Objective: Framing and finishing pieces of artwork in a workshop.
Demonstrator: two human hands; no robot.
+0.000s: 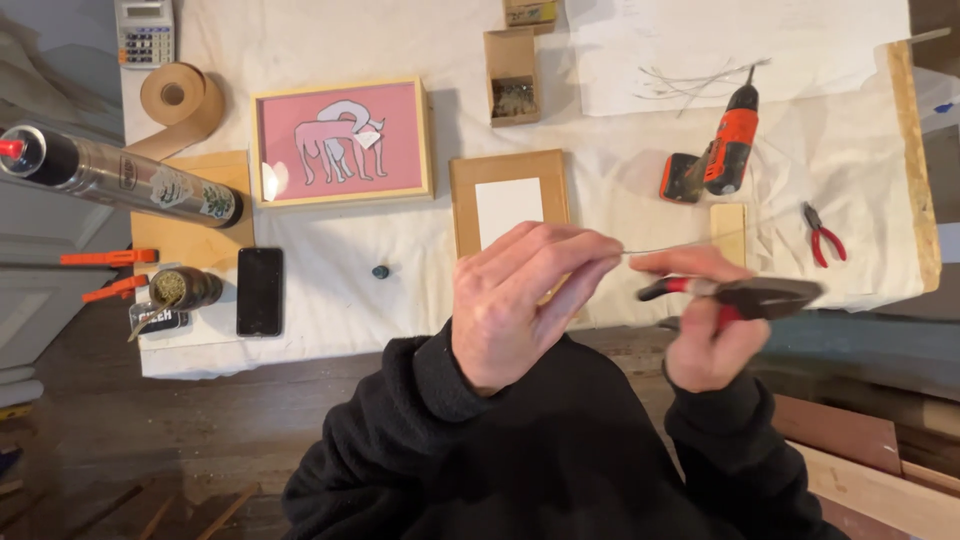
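My left hand (520,300) is raised over the table's front edge and pinches one end of a thin wire (650,249) between thumb and fingers. My right hand (705,330) holds red-handled pliers (745,295), dark jaws pointing right, and its thumb touches the wire's other end. Behind my left hand lies a wooden frame (508,200), back side up, with a white card in its middle. A pink picture in a light wooden frame (342,141) lies to its left.
The table is covered with a white cloth (620,160). On it: an orange drill (722,152), small red pliers (823,235), a box of small hardware (513,78), a paper tape roll (178,100), a calculator (145,32), a black phone (260,290), a metal flask (120,178), orange clamps (110,270).
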